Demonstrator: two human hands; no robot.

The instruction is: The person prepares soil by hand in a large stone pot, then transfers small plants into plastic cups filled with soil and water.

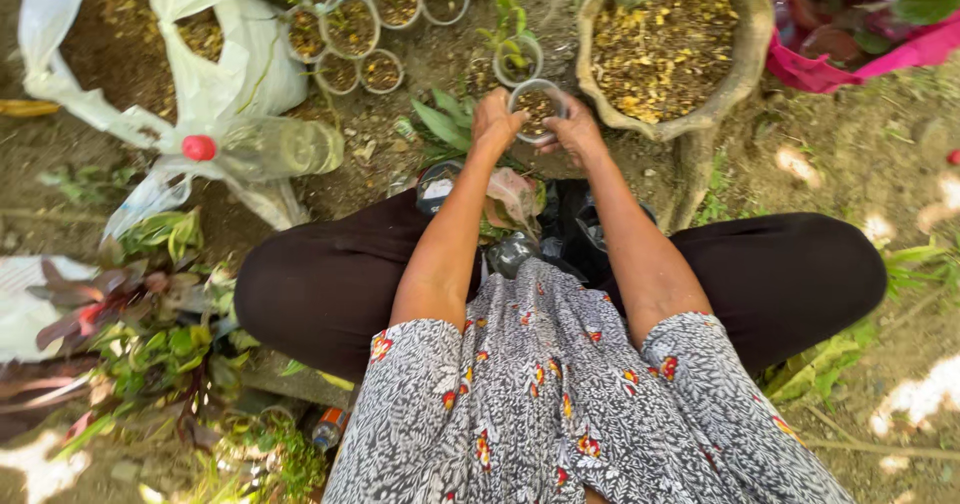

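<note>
Both bare arms reached forward between the bent knees. Left hand (pixel 497 124) and right hand (pixel 577 132) sat close together, fingers curled inward facing each other, wrists roughly level, elbows slightly bent.

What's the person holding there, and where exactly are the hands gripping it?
A small clear cup of soil, held by its sides: left hand on one side, right hand on the other.

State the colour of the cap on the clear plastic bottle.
Red: the cap on the plastic bottle, head view.
</note>
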